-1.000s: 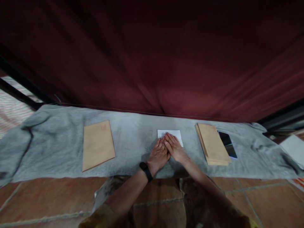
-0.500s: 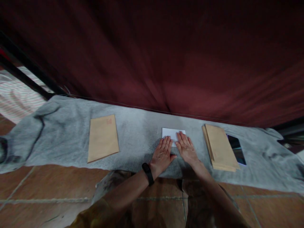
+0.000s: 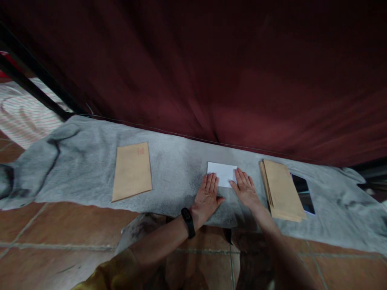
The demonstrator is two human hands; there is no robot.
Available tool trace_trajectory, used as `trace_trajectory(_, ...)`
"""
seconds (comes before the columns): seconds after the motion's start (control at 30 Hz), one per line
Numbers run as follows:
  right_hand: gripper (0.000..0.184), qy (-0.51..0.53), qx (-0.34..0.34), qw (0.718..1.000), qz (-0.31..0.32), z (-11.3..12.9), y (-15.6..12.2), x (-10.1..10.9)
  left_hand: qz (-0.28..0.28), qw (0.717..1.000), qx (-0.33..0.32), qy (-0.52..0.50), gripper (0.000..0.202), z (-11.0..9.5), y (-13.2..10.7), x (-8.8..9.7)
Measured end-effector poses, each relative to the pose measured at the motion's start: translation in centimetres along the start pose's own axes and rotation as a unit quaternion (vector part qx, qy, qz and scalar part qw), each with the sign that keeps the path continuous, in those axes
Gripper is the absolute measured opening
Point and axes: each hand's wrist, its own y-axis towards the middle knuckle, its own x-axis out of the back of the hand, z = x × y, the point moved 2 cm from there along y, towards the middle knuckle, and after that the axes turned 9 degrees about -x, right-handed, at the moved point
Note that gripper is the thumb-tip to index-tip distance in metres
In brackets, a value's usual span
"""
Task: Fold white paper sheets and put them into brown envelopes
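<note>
A small white sheet of paper, perhaps folded, lies flat on the grey cloth in front of me. My left hand rests palm down with its fingertips on the paper's left side, the thumb stretched out to the right. At the paper's right edge lies my right hand, also flat with fingers extended. Neither hand grips anything. A dark wristband is on my left wrist.
A brown envelope with a red mark lies to the left. On the right is a stack of brown envelopes, partly over a phone. A dark red curtain hangs behind the cloth; tiled floor shows in front.
My right hand has slid to the right across the paper, uncovering more of it. The left hand stays on the left side. The view has shifted slightly.
</note>
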Motion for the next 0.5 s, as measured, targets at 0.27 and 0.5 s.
trace_trajectory(0.27,0.069,0.01,-0.055,0.998,0.036,-0.6,1.3,0.5,0.034,0.997,0.066,-0.005,0.069,3.8,-1.1,1.7)
trace_trajectory(0.5,0.059,-0.004,-0.12,0.99,0.071,1.0,1.9,2.8,-0.045,0.961,0.273,-0.026,0.061,12.7,-3.7,5.8)
